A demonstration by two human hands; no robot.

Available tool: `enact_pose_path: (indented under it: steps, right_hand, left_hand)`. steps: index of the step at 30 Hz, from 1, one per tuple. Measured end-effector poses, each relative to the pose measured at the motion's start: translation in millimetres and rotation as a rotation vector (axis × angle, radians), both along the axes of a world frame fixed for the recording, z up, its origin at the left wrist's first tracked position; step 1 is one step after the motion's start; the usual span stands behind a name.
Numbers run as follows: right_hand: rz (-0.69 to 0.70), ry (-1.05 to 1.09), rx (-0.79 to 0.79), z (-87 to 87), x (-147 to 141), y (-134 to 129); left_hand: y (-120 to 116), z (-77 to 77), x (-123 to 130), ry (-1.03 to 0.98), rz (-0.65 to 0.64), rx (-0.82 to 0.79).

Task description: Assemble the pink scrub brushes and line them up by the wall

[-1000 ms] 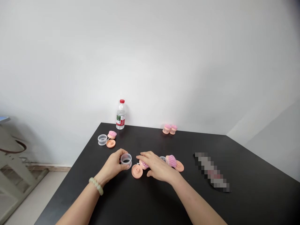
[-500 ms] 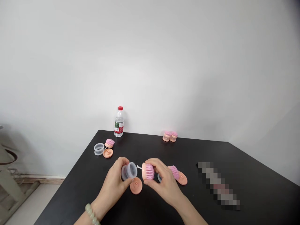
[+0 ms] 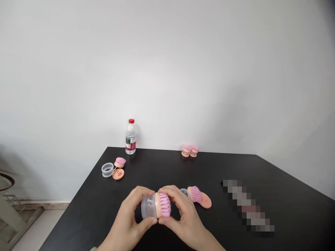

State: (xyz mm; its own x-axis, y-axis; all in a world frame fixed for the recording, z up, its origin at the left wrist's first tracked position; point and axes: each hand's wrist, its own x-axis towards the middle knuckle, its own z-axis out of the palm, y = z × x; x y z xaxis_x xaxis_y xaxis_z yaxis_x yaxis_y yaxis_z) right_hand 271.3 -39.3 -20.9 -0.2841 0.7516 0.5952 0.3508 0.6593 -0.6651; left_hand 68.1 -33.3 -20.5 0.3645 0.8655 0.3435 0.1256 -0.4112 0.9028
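Observation:
My left hand (image 3: 132, 211) grips a translucent plastic cup (image 3: 148, 206) between thumb and fingers. Pressed against the cup's open end is a pink-bristled brush head (image 3: 164, 205) with a peach base, pinched in my right hand (image 3: 183, 211). The two parts meet rim to base, held sideways above the black table. Whether they are locked together I cannot tell. The brush's white stem is out of sight. Just behind my right hand lie another pink brush head (image 3: 195, 194), a peach disc (image 3: 205, 200) and a partly hidden translucent cup (image 3: 184, 191).
At the left lie a translucent cup (image 3: 107, 169), a pink brush head (image 3: 120, 162) and a peach disc (image 3: 118, 174). A water bottle (image 3: 131, 137) stands at the back. Two assembled brushes (image 3: 190, 151) stand by the wall. A blurred long object (image 3: 247, 205) lies right on the table (image 3: 86, 209).
The gap between the cup and the brush head has closed, and the stem no longer shows. Both hands have come together and slightly lower. The peach disc beneath them is now hidden.

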Motion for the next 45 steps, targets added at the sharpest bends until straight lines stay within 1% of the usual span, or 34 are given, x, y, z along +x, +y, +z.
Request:
enact_pose_path:
  steps: [2,6,9,14,18,20,22,26,28,31,35,38,41,45]
  right_hand:
    - [0.037,0.002,0.024,2.0,0,-1]
    - [0.115,-0.012,0.120,9.1,2,-4]
    - [0.156,-0.035,0.170,15.4,3,-8]
    - [0.211,-0.106,0.230,19.3,4,-10]
    - [0.246,-0.135,0.292,20.3,5,-9]
    - [0.229,-0.169,0.289,21.0,5,-10]
    - [0.182,-0.190,0.262,20.3,6,-11]
    - [-0.006,-0.134,0.174,12.3,4,-13]
    - [-0.066,-0.081,0.101,7.2,4,-12]
    - [-0.039,-0.008,-0.004,2.9,5,-10]
    - [0.039,-0.004,-0.117,2.2,7,-10]
    - [0.085,0.071,-0.192,-0.9,5,-10]
    - [0.077,0.156,-0.241,-6.5,4,-7]
    - [0.091,0.191,-0.294,-8.1,4,-2]
  left_hand:
    - [-1,1.1,0,-0.056,-0.042,-0.081]
    - [-5,7.0,0,-0.174,-0.157,-0.244]
    - [-7,12.4,2,-0.216,-0.222,-0.343]
    - [-7,13.6,5,-0.301,-0.246,-0.499]
    - [-6,12.5,7,-0.337,-0.261,-0.555]
    - [-6,12.3,7,-0.328,-0.261,-0.547]
    - [-6,11.3,8,-0.306,-0.247,-0.516]
    - [-6,6.2,9,-0.255,-0.195,-0.398]
    - [-5,3.5,10,-0.230,-0.148,-0.345]
    - [-4,1.3,9,-0.237,-0.096,-0.312]
    - [-1,0.3,6,-0.284,-0.040,-0.283]
    - [0,-1.9,5,-0.287,-0.029,-0.197]
    - [-1,-5.1,6,-0.213,-0.007,-0.098]
    - [1,-8.4,7,-0.126,0.096,-0.053]
